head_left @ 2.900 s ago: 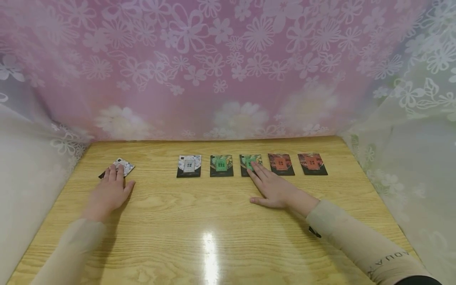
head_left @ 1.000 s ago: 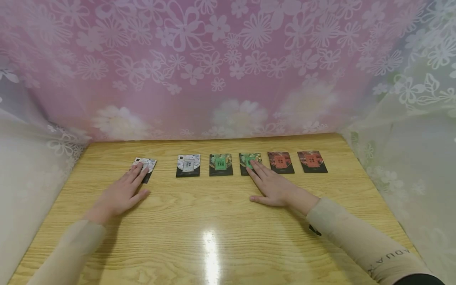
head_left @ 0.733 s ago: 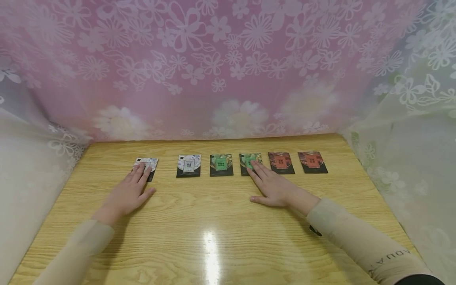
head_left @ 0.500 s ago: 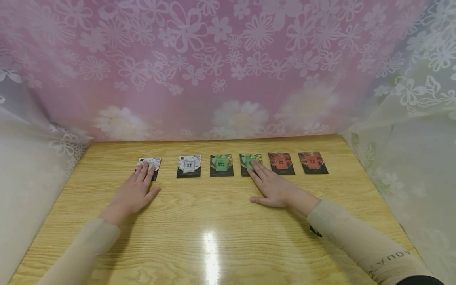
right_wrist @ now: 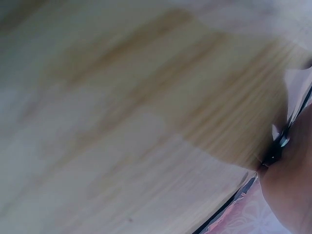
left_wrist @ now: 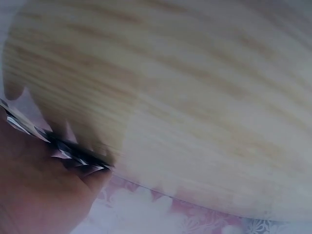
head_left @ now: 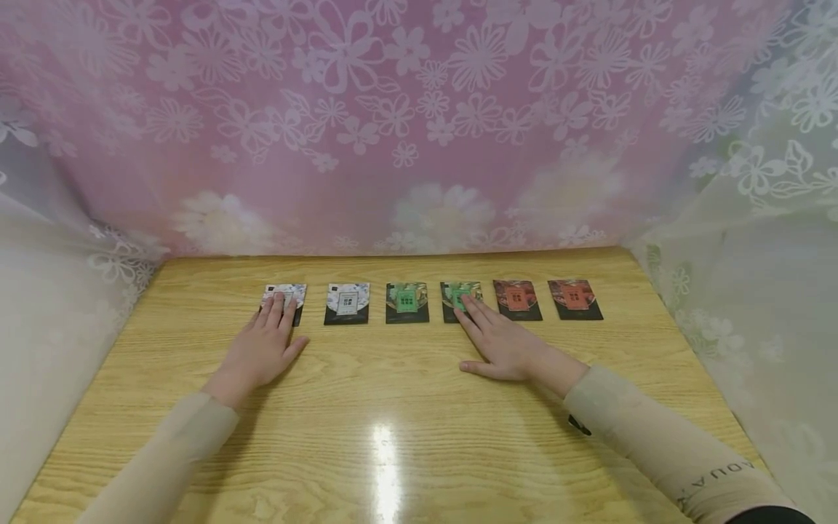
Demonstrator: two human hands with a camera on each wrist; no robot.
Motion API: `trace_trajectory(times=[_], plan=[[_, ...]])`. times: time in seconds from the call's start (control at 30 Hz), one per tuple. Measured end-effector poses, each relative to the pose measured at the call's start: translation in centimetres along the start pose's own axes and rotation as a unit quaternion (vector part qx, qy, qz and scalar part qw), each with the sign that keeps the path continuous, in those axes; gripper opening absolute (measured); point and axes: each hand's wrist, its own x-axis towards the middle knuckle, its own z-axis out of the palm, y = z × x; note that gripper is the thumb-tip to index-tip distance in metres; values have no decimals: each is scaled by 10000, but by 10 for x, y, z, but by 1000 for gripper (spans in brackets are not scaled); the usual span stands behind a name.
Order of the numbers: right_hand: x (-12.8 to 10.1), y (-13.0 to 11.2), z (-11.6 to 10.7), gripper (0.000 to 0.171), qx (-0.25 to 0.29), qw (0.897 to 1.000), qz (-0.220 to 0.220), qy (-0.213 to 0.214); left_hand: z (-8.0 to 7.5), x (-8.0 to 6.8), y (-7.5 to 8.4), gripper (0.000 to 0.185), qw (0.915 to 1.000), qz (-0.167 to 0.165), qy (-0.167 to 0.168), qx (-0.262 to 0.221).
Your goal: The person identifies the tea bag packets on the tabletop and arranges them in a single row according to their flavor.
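A row of flat printed sachets lies across the far part of the wooden table. At its left end, my left hand (head_left: 262,349) rests straight fingers on a white-and-black sachet (head_left: 296,292), covering its lower left part. Beside it lies a second white-and-black sachet (head_left: 347,304), then a green-and-black sachet (head_left: 406,303). My right hand (head_left: 500,346) lays its extended fingers on another green-and-black sachet (head_left: 452,293). Two red-and-black sachets, a nearer one (head_left: 517,300) and an end one (head_left: 575,299), lie to the right. Both wrist views show the hands (left_wrist: 44,190) only partly, and blurred.
The wood-grain table (head_left: 340,422) reaches back to a pink floral curtain (head_left: 366,182). Pale floral sheets hang at the left (head_left: 52,306) and right (head_left: 772,291) sides. A bright light reflection shows near the table's front.
My left hand has slid the leftmost white-and-black sachet rightward toward the row, and the sachet has turned from slanted to nearly straight. My right hand has stayed in place.
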Motion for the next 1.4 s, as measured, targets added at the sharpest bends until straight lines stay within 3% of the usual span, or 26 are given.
trace_trajectory(times=[1.03, 1.4], plan=[[4, -5, -7, 92, 13, 9997, 174, -167, -1, -2, 7, 78, 9999, -53, 119, 66], [5, -5, -7, 93, 7, 9998, 168, 63, -4, -6, 4, 78, 9999, -119, 51, -13]])
